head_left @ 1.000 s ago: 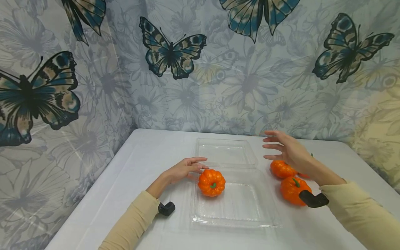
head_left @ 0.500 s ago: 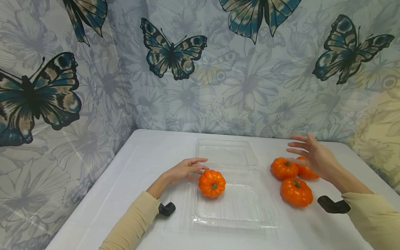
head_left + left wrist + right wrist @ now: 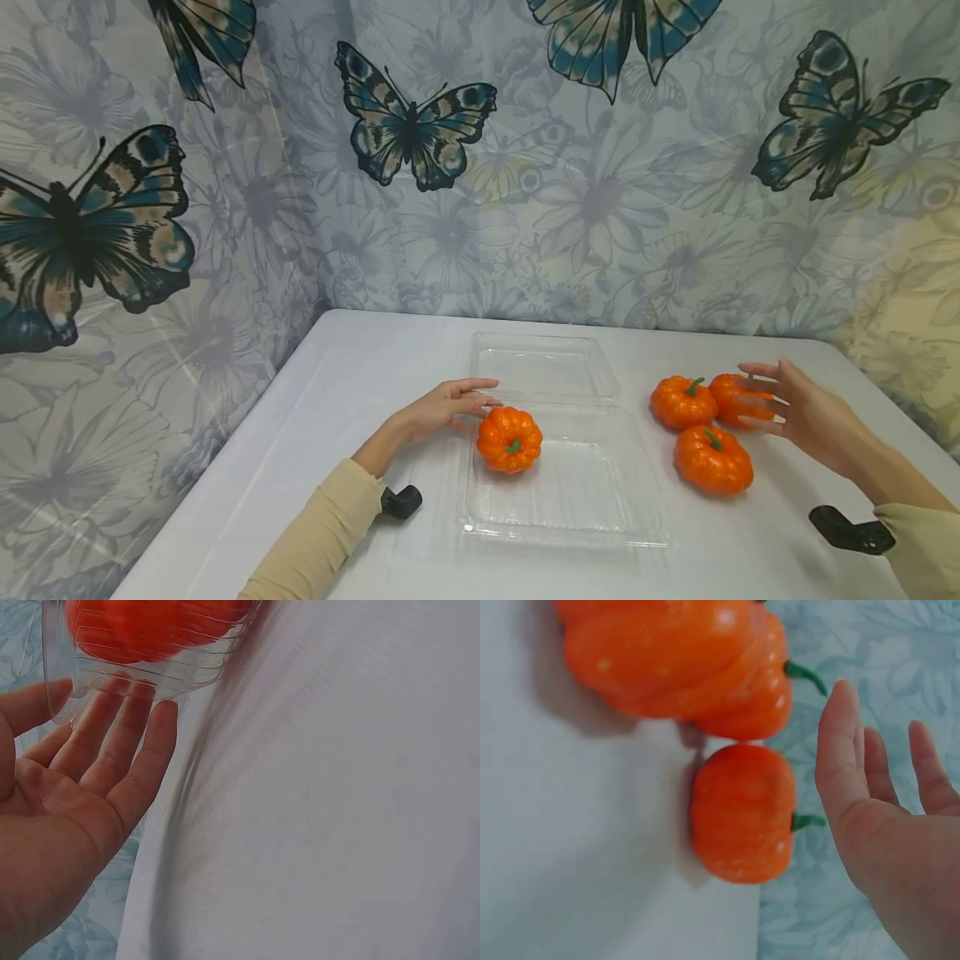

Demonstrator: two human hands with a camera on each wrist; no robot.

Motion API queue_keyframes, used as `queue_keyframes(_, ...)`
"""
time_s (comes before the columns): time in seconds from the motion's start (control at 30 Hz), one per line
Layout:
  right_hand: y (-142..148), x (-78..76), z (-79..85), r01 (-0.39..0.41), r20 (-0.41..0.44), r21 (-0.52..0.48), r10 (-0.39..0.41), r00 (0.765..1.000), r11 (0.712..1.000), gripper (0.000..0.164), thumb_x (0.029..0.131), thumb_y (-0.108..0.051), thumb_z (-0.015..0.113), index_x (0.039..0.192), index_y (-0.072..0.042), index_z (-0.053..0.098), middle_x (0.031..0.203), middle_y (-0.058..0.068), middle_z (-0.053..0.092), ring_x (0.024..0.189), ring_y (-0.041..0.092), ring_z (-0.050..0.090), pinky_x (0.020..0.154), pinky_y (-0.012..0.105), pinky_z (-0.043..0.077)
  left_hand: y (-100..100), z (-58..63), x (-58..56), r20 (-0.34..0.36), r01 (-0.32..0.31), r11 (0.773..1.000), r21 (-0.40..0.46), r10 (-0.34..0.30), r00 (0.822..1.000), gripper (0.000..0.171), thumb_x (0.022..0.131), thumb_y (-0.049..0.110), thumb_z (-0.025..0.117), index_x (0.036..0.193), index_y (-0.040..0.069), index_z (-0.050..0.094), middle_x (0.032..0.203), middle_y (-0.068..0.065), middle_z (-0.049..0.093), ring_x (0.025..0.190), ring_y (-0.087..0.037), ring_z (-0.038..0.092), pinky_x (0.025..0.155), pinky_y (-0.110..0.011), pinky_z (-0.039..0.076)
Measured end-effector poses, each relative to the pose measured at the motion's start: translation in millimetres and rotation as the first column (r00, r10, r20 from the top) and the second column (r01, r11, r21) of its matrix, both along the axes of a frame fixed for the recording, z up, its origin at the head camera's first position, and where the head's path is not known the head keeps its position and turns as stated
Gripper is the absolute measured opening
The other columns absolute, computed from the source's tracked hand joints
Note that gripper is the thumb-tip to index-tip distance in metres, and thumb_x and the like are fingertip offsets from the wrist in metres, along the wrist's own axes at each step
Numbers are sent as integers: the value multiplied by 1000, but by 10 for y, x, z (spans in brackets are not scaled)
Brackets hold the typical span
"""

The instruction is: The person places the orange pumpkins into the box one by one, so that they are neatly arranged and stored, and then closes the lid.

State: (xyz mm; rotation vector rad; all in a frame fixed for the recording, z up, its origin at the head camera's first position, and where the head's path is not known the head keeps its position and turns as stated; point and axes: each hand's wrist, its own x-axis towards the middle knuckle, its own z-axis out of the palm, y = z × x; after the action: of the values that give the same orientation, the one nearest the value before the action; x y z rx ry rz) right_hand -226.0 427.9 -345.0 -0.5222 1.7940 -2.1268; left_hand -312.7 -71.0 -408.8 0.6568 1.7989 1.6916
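Note:
A clear plastic clamshell container (image 3: 577, 508) lies opened out on the table, its lid half (image 3: 540, 367) at the back. One small orange pumpkin (image 3: 508, 440) with a green stem sits in the left part of its near half. My left hand (image 3: 442, 410) rests against the container's left side. In the left wrist view its fingers (image 3: 135, 750) are nearly straight at the clear wall, the thumb by the rim. My right hand (image 3: 813, 417) hovers with fingers spread, holding nothing, partly in front of the rear-right pumpkin (image 3: 731, 400). Contact there cannot be told.
Two more pumpkins, one at the back left (image 3: 682, 402) and one nearer (image 3: 714, 461), cluster with it right of the container. The white table (image 3: 360, 358) meets butterfly-patterned cloth (image 3: 600, 208) behind and at the left.
My right hand has moved right and lower, from above the rear of the cluster to the right-hand pumpkin. The left hand, container and pumpkins stay in place.

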Motion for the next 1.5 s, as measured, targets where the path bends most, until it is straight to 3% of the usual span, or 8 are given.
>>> queue_keyframes(0.2, 154, 55, -145, 59, 70, 165, -71, 995, 985, 43, 107, -28, 18, 121, -29, 59, 117, -11, 59, 104, 6, 59, 83, 29, 51, 6, -6, 0, -3, 2, 1000, 7, -2, 1000, 50, 101, 15, 48, 146, 1, 34, 134, -18, 52, 114, -28, 54, 89, -43, 48)
queue_keyframes(0.37, 209, 84, -297, 15, 149, 267, -57, 987, 964, 40, 107, -27, 22, 119, -33, 60, 116, -13, 58, 103, 9, 59, 85, 32, 50, 6, -13, -1, -6, 8, 1000, 5, -8, 1000, 51, 101, 16, 49, 146, 0, 33, 134, -18, 52, 113, -27, 54, 89, -43, 48)
queue_keyframes(0.57, 184, 101, -407, -19, 259, 373, -84, 962, 928, 35, 106, -29, 30, 126, -30, 58, 116, -20, 55, 102, 4, 57, 88, 40, 49, 2, -19, 0, -7, 7, 1000, -5, -7, 1000, 50, 101, 17, 49, 146, 1, 34, 134, -18, 53, 113, -26, 54, 89, -43, 48)
queue_keyframes(0.9, 177, 130, -473, -182, 277, 218, 118, 953, 959, 40, 106, -15, 27, 128, -38, 52, 122, -23, 50, 110, 6, 55, 91, 48, 46, 3, -28, 2, -6, 8, 1000, -1, -8, 1000, 50, 101, 17, 48, 146, 1, 34, 134, -18, 52, 114, -28, 54, 89, -43, 48)
queue_keyframes(1.0, 176, 148, -476, -204, 292, 183, 145, 946, 962, 41, 106, -12, 27, 128, -38, 51, 123, -22, 51, 112, 9, 56, 92, 48, 46, 2, -23, 2, -8, 9, 1000, -4, -9, 1000, 50, 101, 17, 48, 146, 1, 34, 134, -17, 52, 115, -28, 54, 89, -43, 48)
queue_keyframes(1.27, 175, 169, -477, -191, 285, 305, 102, 953, 933, 40, 105, -13, 33, 133, -39, 46, 124, -23, 45, 112, 6, 54, 92, 48, 45, 2, -18, -3, -10, -2, 1000, -6, 2, 1000, 49, 101, 17, 49, 146, 1, 35, 134, -17, 53, 114, -27, 54, 89, -43, 48)
queue_keyframes(1.37, 162, 156, -475, -201, 304, 325, 100, 947, 924, 39, 105, -14, 35, 134, -38, 46, 128, -17, 43, 113, 9, 53, 93, 50, 44, -1, -17, -3, -9, -4, 1000, -4, 4, 1000, 49, 101, 16, 49, 146, 1, 35, 134, -17, 53, 113, -27, 54, 89, -43, 48)
queue_keyframes(1.5, 136, 153, -468, -212, 306, 368, 97, 947, 905, 41, 104, -13, 38, 131, -42, 47, 136, 1, 37, 113, 15, 52, 92, 49, 45, 0, -19, -7, -14, 1, 1000, -5, -1, 1000, 50, 101, 16, 49, 146, 2, 35, 133, -17, 53, 113, -27, 54, 88, -43, 48)
